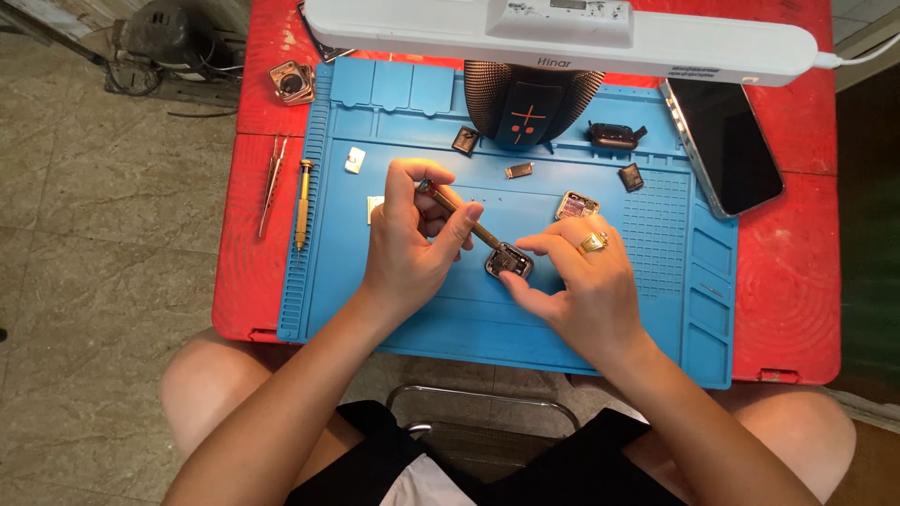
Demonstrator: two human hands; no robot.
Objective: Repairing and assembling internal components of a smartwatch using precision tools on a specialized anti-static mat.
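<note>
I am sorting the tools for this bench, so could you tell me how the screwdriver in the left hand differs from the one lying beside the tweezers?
The held screwdriver is gripped by the left hand and slants, tip down on the small watch case; the spare screwdriver lies untouched, pointing straight up and down the blue mat. The held one looks darker, the spare one more golden. Both are slim precision drivers.

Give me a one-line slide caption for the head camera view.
Left hand works a screwdriver into a small watch case steadied by the right hand on a blue mat.
</note>
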